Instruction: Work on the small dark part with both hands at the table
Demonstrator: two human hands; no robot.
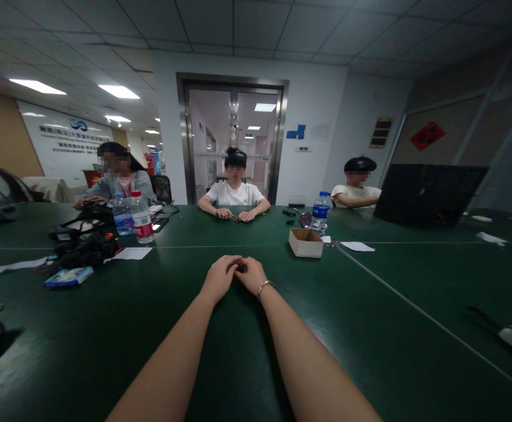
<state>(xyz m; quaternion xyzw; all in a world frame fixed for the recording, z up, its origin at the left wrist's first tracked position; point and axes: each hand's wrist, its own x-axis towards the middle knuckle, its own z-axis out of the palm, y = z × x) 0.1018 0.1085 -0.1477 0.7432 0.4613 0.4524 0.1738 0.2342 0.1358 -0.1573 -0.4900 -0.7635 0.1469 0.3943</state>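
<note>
Both forearms extended across the dark green table [106,351] from its near edge toward the centre. The left hand [219,276] and right hand [251,274] met fingertip to fingertip, resting on the surface. A small dark object [240,269] sat between the fingertips; its identity could not be determined, and whether either hand gripped it or merely touched it could not be told. A metal bracelet [264,286] encircled the right wrist.

Beyond the hands, to the right, an open cardboard box [305,242] stood near the table's centre seam, with a water bottle with a blue label [320,213] just behind it. Toward the left edge stood two more plastic bottles [135,215], one with a red label, beside a pile of black gear [86,249] and a blue packet [69,276]. A dark laptop lid [427,193] stood at the far right. Three people sat along the far edge; the middle one [234,196] rested both hands on the table.
</note>
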